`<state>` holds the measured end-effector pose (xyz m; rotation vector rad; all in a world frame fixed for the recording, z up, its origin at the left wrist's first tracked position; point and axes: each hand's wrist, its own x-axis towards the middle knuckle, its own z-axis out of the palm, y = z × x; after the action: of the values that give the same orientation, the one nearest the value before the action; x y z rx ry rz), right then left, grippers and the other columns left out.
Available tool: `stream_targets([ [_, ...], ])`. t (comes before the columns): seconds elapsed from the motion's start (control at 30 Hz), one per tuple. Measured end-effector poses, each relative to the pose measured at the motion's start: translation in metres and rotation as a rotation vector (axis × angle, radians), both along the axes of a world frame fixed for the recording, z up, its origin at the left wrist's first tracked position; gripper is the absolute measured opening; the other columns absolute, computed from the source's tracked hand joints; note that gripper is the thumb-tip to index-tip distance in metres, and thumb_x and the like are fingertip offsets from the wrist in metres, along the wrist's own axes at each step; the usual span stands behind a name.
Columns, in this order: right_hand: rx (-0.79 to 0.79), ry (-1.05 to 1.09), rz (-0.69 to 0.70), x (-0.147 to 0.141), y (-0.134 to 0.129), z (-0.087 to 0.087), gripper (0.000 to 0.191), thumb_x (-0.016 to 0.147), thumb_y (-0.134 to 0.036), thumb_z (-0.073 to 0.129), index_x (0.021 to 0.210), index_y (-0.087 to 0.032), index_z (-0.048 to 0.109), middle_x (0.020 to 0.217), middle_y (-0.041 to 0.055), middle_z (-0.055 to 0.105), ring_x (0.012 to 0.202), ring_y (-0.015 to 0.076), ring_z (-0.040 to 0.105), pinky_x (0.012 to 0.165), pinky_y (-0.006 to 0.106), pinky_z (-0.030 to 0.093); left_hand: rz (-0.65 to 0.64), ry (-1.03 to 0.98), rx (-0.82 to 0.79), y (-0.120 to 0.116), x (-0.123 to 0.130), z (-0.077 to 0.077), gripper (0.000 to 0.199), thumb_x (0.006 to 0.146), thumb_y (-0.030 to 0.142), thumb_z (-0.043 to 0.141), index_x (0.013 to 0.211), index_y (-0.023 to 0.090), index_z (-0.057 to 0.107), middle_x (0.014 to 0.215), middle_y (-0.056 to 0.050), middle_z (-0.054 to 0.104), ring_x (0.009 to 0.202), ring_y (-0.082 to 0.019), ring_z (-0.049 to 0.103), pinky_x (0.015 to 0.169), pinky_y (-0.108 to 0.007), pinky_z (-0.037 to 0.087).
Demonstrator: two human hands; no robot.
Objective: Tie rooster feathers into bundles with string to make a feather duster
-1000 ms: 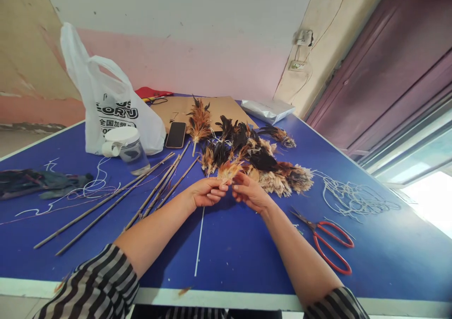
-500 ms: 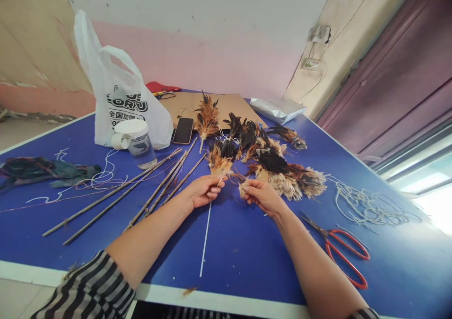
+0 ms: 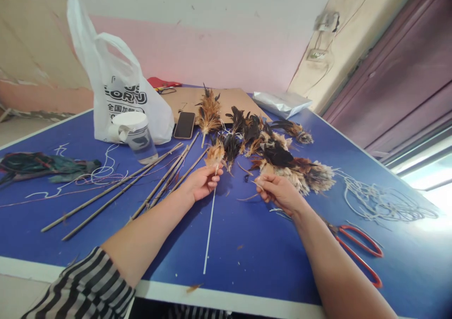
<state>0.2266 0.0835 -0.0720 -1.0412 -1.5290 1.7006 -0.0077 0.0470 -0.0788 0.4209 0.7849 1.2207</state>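
Near the middle of the frame, the tuft of orange-brown feathers stands roughly upright, fluffy and fanned at the top, paler and narrowing toward its base. The left hand pinches that base between thumb and fingers, hiding its lowest part. Just right of centre, the right hand is closed, thumb against fingers, on a small pale piece, too small to identify; the hands are apart.

Directly behind the tuft and to its right lies a heap of loose feather bunches, black, rust and cream, with the right hand in front of its near edge. Above the tuft, a larger feather bundle with a pale stem lies partly over brown cardboard, beside a phone.

Thin sticks slant across the left half; the left forearm covers the lower ends of some. Farther left, a lidded cup stands before a white plastic bag, hiding part of it, and dark cloth lies near white thread. At lower right, the right forearm crosses the blades of red-handled scissors, below a tangle of pale cord. A silver packet lies at upper right on the blue table.
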Motion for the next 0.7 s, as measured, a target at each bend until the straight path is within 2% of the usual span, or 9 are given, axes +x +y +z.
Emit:
stream_targets([
  [0.1,0.180,-0.100,0.013,-0.001,-0.004,0.005,0.024,0.070,-0.037,0.063,0.077,-0.015,0.060,0.062,-0.0005,0.059,0.048,0.0076,0.052,0.045,0.020,0.042,-0.028,0.158,-0.027,-0.004,0.007,0.001,0.009,0.079,0.015,0.054,0.082,0.008,0.058,0.069,-0.005,0.061,0.041,-0.001,0.042,0.031,-0.010,0.024],
  [0.17,0.271,-0.176,0.039,-0.005,-0.009,0.007,0.025,0.071,-0.037,0.061,0.082,-0.014,0.062,0.061,-0.0002,0.059,0.050,0.0092,0.053,0.049,0.022,0.043,-0.134,0.246,-0.040,-0.008,0.015,0.000,0.011,0.078,0.017,0.055,0.081,0.007,0.060,0.073,-0.009,0.064,0.041,-0.003,0.045,0.030,-0.011,0.024],
  [0.27,0.327,-0.235,0.066,-0.011,-0.015,0.009,0.024,0.072,-0.036,0.060,0.082,-0.015,0.063,0.058,-0.0003,0.059,0.051,0.0098,0.054,0.051,0.022,0.043,-0.283,0.313,-0.032,-0.014,0.025,-0.003,0.017,0.076,0.022,0.059,0.082,0.006,0.062,0.080,-0.013,0.066,0.044,-0.005,0.050,0.032,-0.012,0.028],
  [0.47,0.426,-0.281,0.148,-0.019,-0.025,0.011,0.017,0.075,-0.029,0.055,0.079,-0.015,0.064,0.060,0.0004,0.059,0.053,0.0102,0.053,0.051,0.021,0.042,-0.392,0.368,0.033,-0.020,0.029,-0.002,0.030,0.073,0.030,0.062,0.090,0.006,0.065,0.080,-0.012,0.067,0.046,-0.007,0.056,0.033,-0.013,0.030],
  [0.6,0.618,-0.328,0.193,-0.022,-0.027,0.011,0.015,0.077,-0.020,0.050,0.078,-0.017,0.065,0.071,0.0016,0.062,0.055,0.0094,0.053,0.054,0.021,0.043,-0.456,0.367,0.104,-0.022,0.028,-0.002,0.038,0.069,0.037,0.065,0.093,0.007,0.064,0.080,-0.012,0.067,0.049,-0.008,0.058,0.035,-0.014,0.033],
  [0.7,0.730,-0.358,0.205,-0.021,-0.027,0.011,0.017,0.077,-0.017,0.049,0.078,-0.018,0.066,0.074,0.0016,0.063,0.058,0.0097,0.055,0.057,0.021,0.043,-0.475,0.386,0.127,-0.023,0.028,-0.003,0.038,0.068,0.038,0.066,0.089,0.007,0.064,0.077,-0.010,0.066,0.047,-0.007,0.056,0.038,-0.014,0.036],
])
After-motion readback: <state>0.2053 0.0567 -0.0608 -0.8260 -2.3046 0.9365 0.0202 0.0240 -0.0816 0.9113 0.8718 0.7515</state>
